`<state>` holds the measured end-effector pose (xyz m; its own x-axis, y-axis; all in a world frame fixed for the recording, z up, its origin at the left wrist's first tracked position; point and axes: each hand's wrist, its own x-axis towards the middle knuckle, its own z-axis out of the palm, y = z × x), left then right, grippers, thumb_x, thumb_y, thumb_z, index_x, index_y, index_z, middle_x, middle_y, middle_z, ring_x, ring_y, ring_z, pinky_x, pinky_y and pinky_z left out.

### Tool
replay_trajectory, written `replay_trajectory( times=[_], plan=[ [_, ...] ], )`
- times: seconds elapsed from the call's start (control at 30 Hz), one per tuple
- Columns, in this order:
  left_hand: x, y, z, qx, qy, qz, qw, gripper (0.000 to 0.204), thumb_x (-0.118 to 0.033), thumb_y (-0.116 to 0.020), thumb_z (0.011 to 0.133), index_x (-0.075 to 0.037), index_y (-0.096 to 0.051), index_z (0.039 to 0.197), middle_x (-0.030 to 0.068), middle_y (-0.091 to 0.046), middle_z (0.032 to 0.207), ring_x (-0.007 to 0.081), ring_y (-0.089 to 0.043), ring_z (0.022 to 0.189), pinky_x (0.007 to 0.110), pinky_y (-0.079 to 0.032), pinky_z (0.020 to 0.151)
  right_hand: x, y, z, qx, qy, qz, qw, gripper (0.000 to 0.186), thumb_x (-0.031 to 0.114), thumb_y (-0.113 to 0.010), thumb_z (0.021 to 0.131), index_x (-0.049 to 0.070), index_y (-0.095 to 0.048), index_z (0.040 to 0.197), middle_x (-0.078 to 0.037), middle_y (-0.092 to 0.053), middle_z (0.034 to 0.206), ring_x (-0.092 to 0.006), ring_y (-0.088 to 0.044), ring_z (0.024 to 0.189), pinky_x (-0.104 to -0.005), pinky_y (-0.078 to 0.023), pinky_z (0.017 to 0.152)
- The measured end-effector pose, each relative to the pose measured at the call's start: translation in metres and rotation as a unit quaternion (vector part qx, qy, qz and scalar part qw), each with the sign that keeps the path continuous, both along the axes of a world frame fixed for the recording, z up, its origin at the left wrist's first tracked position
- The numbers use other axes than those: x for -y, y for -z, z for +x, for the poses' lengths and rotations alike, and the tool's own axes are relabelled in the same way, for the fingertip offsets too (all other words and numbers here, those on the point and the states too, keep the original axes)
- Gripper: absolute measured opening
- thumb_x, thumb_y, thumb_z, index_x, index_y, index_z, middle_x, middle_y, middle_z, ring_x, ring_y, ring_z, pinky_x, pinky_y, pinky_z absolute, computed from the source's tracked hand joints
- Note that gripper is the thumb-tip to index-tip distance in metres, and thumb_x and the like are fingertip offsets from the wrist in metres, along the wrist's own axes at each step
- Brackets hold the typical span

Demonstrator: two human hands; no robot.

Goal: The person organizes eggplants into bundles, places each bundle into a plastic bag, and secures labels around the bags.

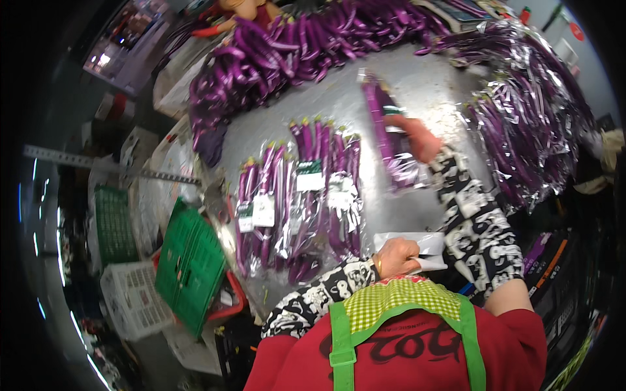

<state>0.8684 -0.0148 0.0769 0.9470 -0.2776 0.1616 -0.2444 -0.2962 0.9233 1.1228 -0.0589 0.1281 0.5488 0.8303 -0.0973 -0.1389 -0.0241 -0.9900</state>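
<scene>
My right hand (420,140) reaches out over the metal table (427,81) and grips a clear bag of long purple eggplants (381,130). Its fingers lie over the bag's edge beside a label, and hand and bag are smeared by motion. Close to my body, my left hand (396,256) is closed on a white sheet (432,246), which looks like paper or label backing. To the left of the held bag, several bagged eggplants (312,195) lie side by side, stems pointing away, with white and green labels on them.
Loose eggplants (274,55) are heaped along the table's far edge. Bagged eggplants (521,130) pile up at the right. Left of the table stand a green crate (190,267) and a white basket (134,300). Dark crates (554,280) sit at the lower right. Another person (251,12) is partly visible at the far side.
</scene>
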Motion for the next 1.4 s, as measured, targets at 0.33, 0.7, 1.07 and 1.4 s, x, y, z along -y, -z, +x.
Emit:
replay_trajectory(
  times=[0.33,0.7,1.07,1.4],
  plan=[
    [-0.019,0.087,-0.006,-0.038,-0.047,0.158,0.986,0.054,-0.033,-0.048,0.091,-0.009,-0.040,0.139,0.0185,-0.041,0.140,0.0344,-0.034,0.132,0.040,-0.023,0.111,-0.134,0.001,-0.138,0.025,-0.178,-0.146,0.973,0.082,0.042,-0.064,0.082,-0.011,-0.031,0.135,-0.027,-0.045,0.131,-0.0325,-0.052,0.114,-0.0405,-0.042,0.099],
    [-0.029,0.080,0.033,-0.101,-0.260,-0.018,0.960,0.007,-0.010,-0.068,0.077,-0.005,-0.065,0.081,0.0125,-0.063,0.073,0.0266,-0.062,0.065,0.033,-0.049,0.060,0.026,-0.050,0.248,0.701,0.210,-0.395,0.555,0.018,0.021,-0.061,0.071,0.008,-0.061,0.084,-0.010,-0.062,0.090,-0.0291,-0.062,0.086,-0.0423,-0.048,0.071],
    [-0.023,0.084,0.035,-0.186,-0.264,-0.028,0.946,0.005,-0.004,-0.062,0.070,-0.005,-0.057,0.069,0.0137,-0.056,0.065,0.0309,-0.056,0.059,0.039,-0.045,0.055,0.097,-0.084,0.396,0.503,0.166,-0.725,0.441,0.085,0.032,-0.071,0.070,0.012,-0.030,0.142,-0.014,-0.026,0.149,-0.0345,-0.025,0.137,-0.0519,-0.024,0.108],
    [-0.023,0.102,0.019,-0.160,-0.248,0.003,0.955,0.007,-0.005,-0.062,0.068,-0.005,-0.059,0.075,0.0138,-0.060,0.075,0.0295,-0.059,0.072,0.039,-0.045,0.065,0.056,-0.087,0.417,0.535,0.076,-0.784,0.305,0.033,0.031,-0.058,0.085,0.017,-0.054,0.115,-0.004,-0.056,0.111,-0.0257,-0.053,0.110,-0.0443,-0.031,0.092]
  ],
)
